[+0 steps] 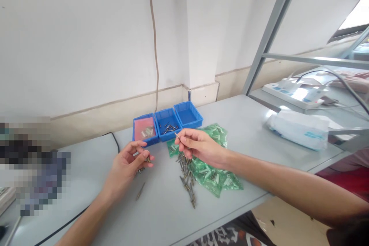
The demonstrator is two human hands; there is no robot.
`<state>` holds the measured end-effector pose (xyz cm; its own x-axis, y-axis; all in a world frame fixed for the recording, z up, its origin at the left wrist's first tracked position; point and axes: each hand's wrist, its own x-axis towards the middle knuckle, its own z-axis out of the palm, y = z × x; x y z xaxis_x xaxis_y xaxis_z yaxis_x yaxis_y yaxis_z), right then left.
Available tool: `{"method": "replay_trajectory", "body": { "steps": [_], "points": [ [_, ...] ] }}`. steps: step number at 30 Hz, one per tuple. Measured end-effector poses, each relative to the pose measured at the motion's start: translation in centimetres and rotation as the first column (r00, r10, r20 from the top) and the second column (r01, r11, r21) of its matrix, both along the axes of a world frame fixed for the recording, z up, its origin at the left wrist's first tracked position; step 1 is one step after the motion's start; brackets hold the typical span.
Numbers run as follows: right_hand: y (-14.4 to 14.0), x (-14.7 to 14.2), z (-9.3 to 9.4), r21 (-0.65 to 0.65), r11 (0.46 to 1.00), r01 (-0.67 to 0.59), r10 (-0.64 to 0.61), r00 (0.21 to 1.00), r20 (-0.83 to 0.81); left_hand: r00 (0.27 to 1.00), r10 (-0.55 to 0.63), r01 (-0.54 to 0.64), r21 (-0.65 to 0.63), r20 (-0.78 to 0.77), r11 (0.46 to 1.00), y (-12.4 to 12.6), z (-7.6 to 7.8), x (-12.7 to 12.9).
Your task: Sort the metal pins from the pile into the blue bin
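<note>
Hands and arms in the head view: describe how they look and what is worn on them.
Both are bare. The left hand and right hand wear no gloves, rings or watch that shows. Both forearms are uncovered up to the frame edge, with no sleeve in sight. Fingers are slim with short nails; no markings show.

Looking at a big white wall [72,38] filling the back. Seeing a thin brown cord [154,38] hanging straight down it. Finding a tan strip [100,113] running along the bottom of the wall. Spotting a square bit of wall [198,27] sticking out near the middle. Leaning over a pale grey table [239,123] reaching up to the wall. Noticing a grey metal frame [271,27] slanting up on the right, with another grey table [266,95] sitting behind it. Catching bright daylight [357,13] coming in at the top right corner. Glimpsing a tan floor [288,223] showing below the table edge.
</note>
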<state>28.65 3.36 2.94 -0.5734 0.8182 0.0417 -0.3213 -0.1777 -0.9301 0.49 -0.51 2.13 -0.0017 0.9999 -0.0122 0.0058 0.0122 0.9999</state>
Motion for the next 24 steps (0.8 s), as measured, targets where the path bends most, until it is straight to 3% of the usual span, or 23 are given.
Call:
{"method": "replay_trajectory", "body": {
  "steps": [8,13,24],
  "points": [
    [-0.01,-0.25,0.14,0.192,0.974,0.12,-0.145,0.982,0.122,0.999,-0.043,0.044,-0.033,0.024,0.998,0.0,-0.02,0.21],
    [-0.16,-0.35,-0.06,0.312,0.934,0.174,-0.236,0.956,0.176,1.0,-0.005,0.005,-0.032,0.02,0.999,-0.07,-0.07,-0.09],
    [-0.25,-0.4,-0.28,0.33,0.927,0.177,-0.251,0.948,0.197,0.994,0.081,-0.078,-0.044,0.07,0.996,0.26,-0.48,-0.69]
  ]
}}
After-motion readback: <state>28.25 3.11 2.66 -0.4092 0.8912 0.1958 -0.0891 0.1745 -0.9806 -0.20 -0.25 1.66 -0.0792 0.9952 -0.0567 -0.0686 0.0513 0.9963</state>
